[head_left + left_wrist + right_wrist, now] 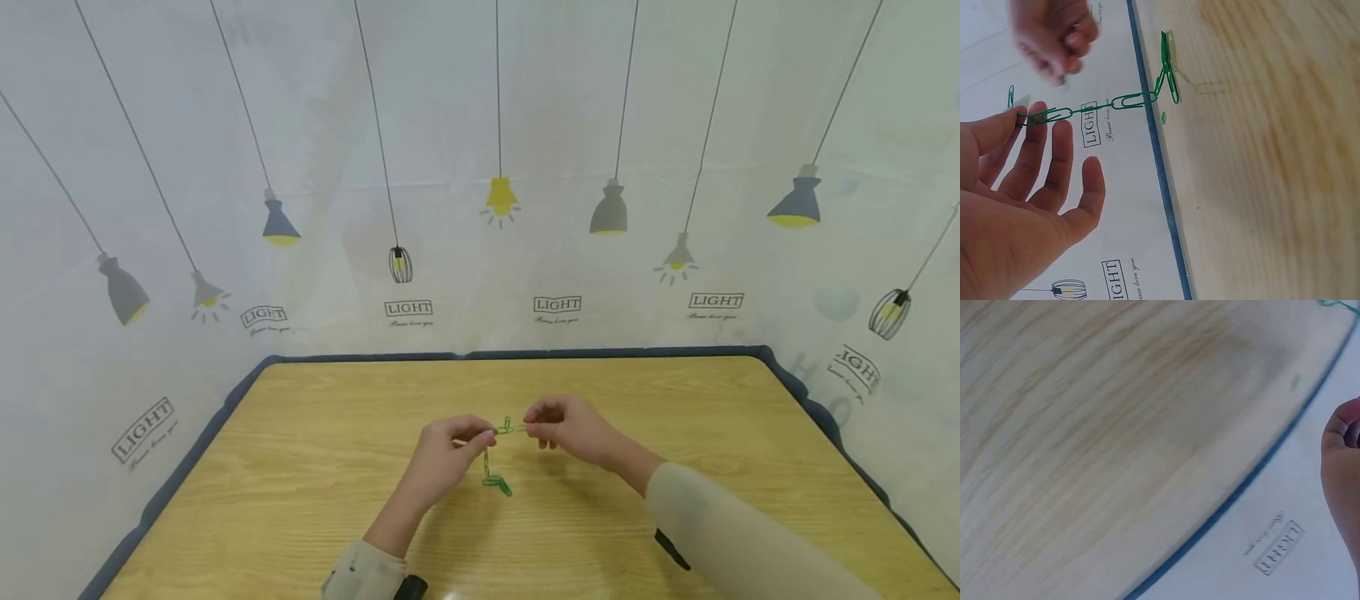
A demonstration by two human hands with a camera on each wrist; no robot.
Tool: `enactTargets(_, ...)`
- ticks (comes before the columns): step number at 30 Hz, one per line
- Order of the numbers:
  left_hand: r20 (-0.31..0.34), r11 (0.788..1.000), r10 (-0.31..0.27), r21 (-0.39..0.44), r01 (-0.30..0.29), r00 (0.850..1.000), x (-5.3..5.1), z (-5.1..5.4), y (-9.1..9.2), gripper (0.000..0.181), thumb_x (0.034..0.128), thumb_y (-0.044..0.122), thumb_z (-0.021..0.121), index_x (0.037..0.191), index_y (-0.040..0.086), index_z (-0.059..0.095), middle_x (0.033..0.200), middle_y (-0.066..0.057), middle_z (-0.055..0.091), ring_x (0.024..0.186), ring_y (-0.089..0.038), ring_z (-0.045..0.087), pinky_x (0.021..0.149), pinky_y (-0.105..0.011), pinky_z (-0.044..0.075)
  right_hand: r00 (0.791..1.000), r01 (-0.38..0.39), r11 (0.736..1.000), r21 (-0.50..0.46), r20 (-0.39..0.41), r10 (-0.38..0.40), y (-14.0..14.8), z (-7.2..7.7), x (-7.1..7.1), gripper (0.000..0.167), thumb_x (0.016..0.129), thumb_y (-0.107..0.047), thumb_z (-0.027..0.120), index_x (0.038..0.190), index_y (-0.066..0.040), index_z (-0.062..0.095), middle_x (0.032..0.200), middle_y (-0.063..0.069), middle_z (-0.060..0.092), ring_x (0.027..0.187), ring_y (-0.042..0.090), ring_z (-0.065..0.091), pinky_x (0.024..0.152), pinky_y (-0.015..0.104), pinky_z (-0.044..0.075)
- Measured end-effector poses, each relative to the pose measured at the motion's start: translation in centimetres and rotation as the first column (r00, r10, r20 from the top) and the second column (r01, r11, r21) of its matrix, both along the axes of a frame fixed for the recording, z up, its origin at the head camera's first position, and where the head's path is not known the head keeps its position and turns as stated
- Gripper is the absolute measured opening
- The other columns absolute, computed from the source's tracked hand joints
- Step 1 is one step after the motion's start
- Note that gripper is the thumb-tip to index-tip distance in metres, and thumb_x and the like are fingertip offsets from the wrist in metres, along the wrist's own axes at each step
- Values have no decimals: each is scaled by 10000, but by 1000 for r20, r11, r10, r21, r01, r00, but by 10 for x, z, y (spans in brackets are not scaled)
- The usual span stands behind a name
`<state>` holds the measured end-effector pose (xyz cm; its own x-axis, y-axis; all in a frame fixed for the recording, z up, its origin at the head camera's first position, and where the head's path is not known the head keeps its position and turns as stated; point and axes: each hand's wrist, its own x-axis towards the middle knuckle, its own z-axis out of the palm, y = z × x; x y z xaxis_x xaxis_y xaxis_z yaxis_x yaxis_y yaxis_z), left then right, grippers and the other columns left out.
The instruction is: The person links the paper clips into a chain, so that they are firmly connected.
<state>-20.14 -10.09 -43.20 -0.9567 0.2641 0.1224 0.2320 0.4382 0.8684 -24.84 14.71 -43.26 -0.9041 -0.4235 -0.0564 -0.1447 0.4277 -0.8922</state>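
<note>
My left hand (442, 458) pinches a chain of green paper clips (492, 481) between thumb and forefinger. In the left wrist view, the chain (1132, 100) stretches away from the fingertips in several joined links, its far end bunched together. One clip (1010, 96) sticks up beside the left thumb. Opposite, my right hand (573, 429) pinches a thin green paper clip (521, 428) level with the left fingertips. Whether that clip is joined to the chain, I cannot tell. The right wrist view catches only part of the right hand (1342, 462), its fingertips cut off.
Both hands are above a wood-grain table (300, 467) with a dark blue edge (457, 357). A small green piece (1163, 117), perhaps a loose clip, appears near that edge in the left wrist view. A white curtain (450, 100) printed with lamps surrounds the table.
</note>
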Motion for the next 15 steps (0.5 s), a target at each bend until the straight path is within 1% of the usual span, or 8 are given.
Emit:
enactTargets(2, -13, 1000, 3, -7, -3, 1000, 0, 0, 1, 233, 1085, 256, 641, 1174, 97, 787, 1075, -21, 806, 1018, -163, 733, 933, -428, 618, 1000, 3, 998, -57, -14, -4, -2, 10, 5, 207, 1057, -183, 681, 1166, -10, 708, 990, 128, 716, 888, 296, 670, 810, 428, 601)
enactTargets(4, -31, 1000, 3, -13, -4, 1000, 1, 0, 1, 226, 1087, 239, 638, 1175, 92, 785, 1075, -23, 806, 1023, -174, 734, 932, -429, 625, 1000, 16, 995, -102, -18, -18, -4, 20, 10, 211, 1056, -198, 687, 1163, -19, 716, 973, 77, 709, 910, 313, 668, 815, 389, 602)
enactTargets(5, -38, 1000, 4, -15, -5, 999, 1, 0, 2, 221, 1088, 230, 636, 1175, 91, 784, 1075, -22, 805, 1027, -179, 732, 931, -429, 628, 999, 22, 993, -118, -22, -25, -6, 24, 12, 209, 1053, -201, 693, 1159, -23, 722, 966, 55, 706, 905, 305, 668, 810, 365, 601)
enactTargets(8, -69, 999, 3, -32, -5, 998, 3, 0, 2, 208, 1090, 210, 631, 1177, 91, 777, 1070, -19, 803, 1036, -190, 727, 931, -439, 631, 998, 16, 988, -151, -58, -25, -10, 32, 20, 202, 1046, -188, 702, 1147, -16, 733, 954, 42, 707, 855, 243, 667, 765, 298, 597)
enactTargets(12, -114, 998, -5, -62, -3, 994, 4, 0, 2, 187, 1088, 204, 633, 1165, 106, 772, 1055, -8, 799, 1032, -190, 729, 951, -478, 618, 994, -5, 986, -167, -111, -14, -16, 35, 30, 172, 1041, -158, 704, 1107, -4, 744, 910, 66, 706, 781, 170, 654, 718, 284, 598)
enactTargets(15, -137, 997, -15, -75, 5, 990, 5, 0, 2, 181, 1082, 204, 644, 1158, 102, 772, 1052, -5, 797, 1018, -184, 730, 973, -511, 607, 991, 11, 986, -168, -129, -33, -19, 32, 36, 155, 1038, -141, 705, 1090, -3, 750, 868, 90, 695, 746, 151, 643, 693, 282, 592)
